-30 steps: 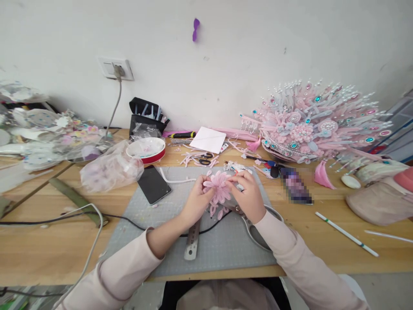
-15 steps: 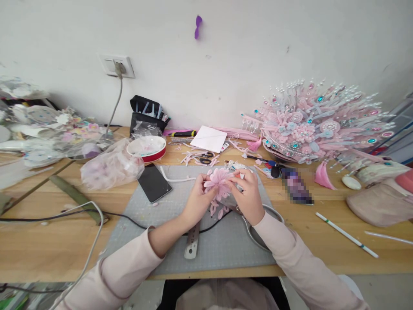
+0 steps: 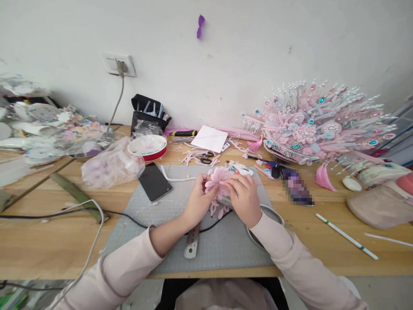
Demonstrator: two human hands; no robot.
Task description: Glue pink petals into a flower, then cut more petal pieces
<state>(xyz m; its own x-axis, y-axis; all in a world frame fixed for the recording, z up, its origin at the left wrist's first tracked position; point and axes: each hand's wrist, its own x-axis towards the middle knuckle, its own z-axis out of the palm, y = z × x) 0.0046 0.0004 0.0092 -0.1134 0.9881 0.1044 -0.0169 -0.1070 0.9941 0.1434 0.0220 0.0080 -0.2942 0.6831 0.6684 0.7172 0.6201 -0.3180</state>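
Note:
A pink fuzzy flower with many petals (image 3: pixel 220 177) is held above the grey cutting mat (image 3: pixel 155 234). My left hand (image 3: pixel 200 198) grips it from the left, fingers closed around its edge. My right hand (image 3: pixel 244 196) is closed at the flower's right side, its thumb and fingertips pinched near the centre; whether they hold a petal or some small part cannot be made out. Below the hands lie several loose pink loops (image 3: pixel 219 212) and a metal ruler (image 3: pixel 192 243). A grey-rimmed round object (image 3: pixel 256 241) lies partly hidden under my right wrist.
A large pink jewelled headdress (image 3: pixel 309 125) stands at the back right. Scissors (image 3: pixel 205 160), a white card (image 3: pixel 209 138) and a red-rimmed bowl (image 3: pixel 156 154) sit behind the mat. Two phones (image 3: pixel 155 183) flank my hands. Cables (image 3: pixel 129 217) cross the left side.
My right hand has turned and come in closer to the flower's centre, its fingers now bunched together. My left hand keeps its grip on the flower with little movement.

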